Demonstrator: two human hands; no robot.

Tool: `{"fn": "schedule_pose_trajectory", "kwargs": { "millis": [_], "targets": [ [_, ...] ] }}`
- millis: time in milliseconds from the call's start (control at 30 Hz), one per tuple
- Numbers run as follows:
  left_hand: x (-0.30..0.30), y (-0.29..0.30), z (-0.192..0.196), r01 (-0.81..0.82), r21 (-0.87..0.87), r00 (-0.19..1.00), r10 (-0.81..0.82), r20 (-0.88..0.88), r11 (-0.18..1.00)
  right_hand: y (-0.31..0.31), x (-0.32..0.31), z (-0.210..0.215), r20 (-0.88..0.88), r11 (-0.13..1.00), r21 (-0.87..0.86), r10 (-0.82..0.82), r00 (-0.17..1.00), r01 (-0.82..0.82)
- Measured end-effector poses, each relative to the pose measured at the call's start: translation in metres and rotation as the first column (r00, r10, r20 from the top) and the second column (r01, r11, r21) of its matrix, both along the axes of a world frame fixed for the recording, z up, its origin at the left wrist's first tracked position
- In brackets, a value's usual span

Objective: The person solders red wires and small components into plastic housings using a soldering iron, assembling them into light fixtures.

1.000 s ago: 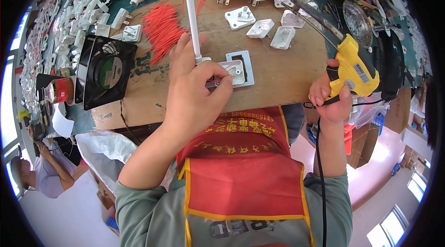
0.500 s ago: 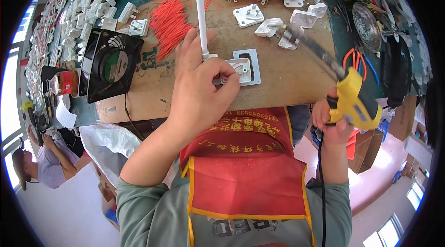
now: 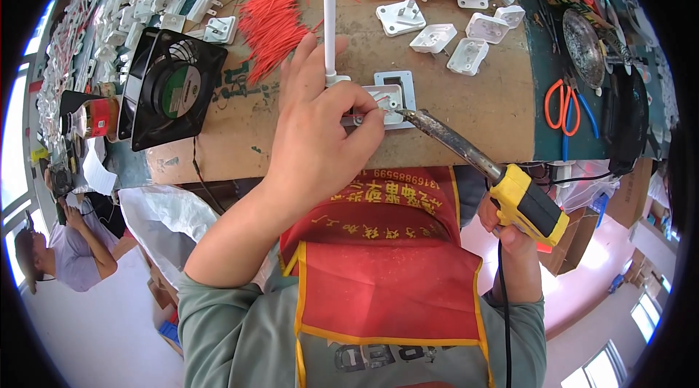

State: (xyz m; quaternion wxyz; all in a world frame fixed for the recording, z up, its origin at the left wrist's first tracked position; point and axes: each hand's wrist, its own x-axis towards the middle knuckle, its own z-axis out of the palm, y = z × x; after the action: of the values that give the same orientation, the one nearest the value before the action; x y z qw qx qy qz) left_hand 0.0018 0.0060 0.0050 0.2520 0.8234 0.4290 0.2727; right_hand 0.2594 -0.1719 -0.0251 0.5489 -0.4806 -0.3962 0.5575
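Note:
My left hand point(image 3: 309, 122) is closed, thumb and forefinger pinched on what looks like a thin red wire at an open white plastic housing point(image 3: 394, 94). A white tube point(image 3: 330, 20) with red wires at its far end rises beside that hand's fingers. The housing sits on a small grey metal frame point(image 3: 409, 89); part of it is hidden under the fingers. In my right hand point(image 3: 502, 226) is a yellow and black soldering gun point(image 3: 528, 201). Its long metal barrel slants left, and the tip meets the housing's right side, close to my left fingertips.
Cut red wires point(image 3: 271, 28) lie in a heap on the brown board point(image 3: 466, 126). White plug housings point(image 3: 400, 17) crowd the far side. A black fan point(image 3: 171, 89) stands left; orange-handled pliers point(image 3: 563, 107) and a round metal dish point(image 3: 583, 47) lie right. Another person point(image 3: 73, 250) sits at far left.
The soldering gun has come left and down, from hovering over the right of the board to its tip at the housing. My left hand keeps its pinch; the view has shifted slightly.

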Motion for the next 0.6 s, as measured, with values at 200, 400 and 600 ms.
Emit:
{"fn": "schedule_pose_trajectory", "kwargs": {
  "millis": [200, 400, 600],
  "targets": [
    [-0.001, 0.002, 0.009, 0.019, -0.073, 0.999, -0.015, 0.05, 0.997, -0.006, 0.009, -0.006, -0.027, 0.997, 0.056, -0.047, 0.999, 0.048],
    [-0.009, 0.014, 0.012, 0.135, 0.071, 0.978, -0.121, -0.172, 0.988, 0.018, 0.009, 0.006, -0.002, 0.983, 0.108, -0.146, 0.989, 0.146],
    [-0.028, 0.011, 0.034, 0.138, 0.096, 0.987, -0.145, 0.075, 0.986, 0.043, 0.025, -0.001, -0.193, 0.967, 0.176, -0.149, 0.97, 0.184]
  ]
}}
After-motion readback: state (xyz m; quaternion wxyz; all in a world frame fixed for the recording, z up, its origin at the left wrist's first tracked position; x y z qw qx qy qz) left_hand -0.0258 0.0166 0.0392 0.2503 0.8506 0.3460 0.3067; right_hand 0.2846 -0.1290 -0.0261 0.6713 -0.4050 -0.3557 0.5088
